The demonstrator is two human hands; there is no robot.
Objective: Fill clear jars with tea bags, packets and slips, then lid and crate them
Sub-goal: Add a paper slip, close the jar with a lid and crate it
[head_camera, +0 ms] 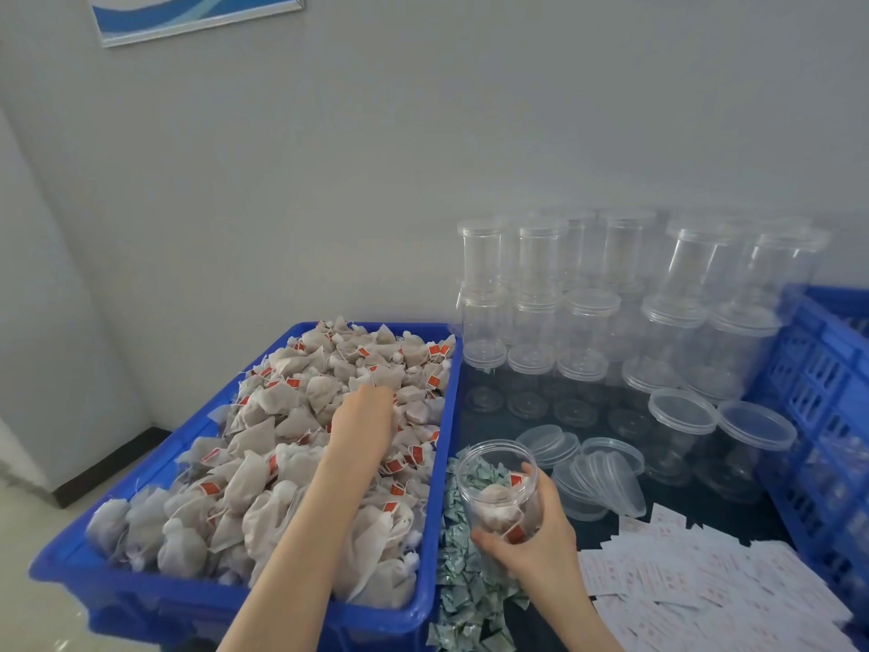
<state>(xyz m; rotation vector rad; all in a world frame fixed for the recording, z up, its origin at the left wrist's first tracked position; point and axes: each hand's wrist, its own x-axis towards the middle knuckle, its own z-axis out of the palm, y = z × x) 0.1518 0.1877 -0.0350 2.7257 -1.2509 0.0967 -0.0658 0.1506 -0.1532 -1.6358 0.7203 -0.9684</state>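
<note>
My right hand [531,545] grips an open clear jar [498,491] from below, tilted toward me, with a few tea bags with red tags inside. My left hand [364,418] reaches into the blue tub [211,600], fingers down among the heaped beige tea bags [282,444]; whether it holds one is hidden. Green-and-white packets [463,585] lie in a pile between the tub and the jar. White paper slips [696,585] are spread on the dark table at the lower right. Loose clear lids [606,477] lie behind the jar.
Stacked empty clear jars [611,312] fill the back of the table against the wall. A blue slatted crate [827,416] stands at the right edge with jars showing inside. The floor lies to the left of the tub.
</note>
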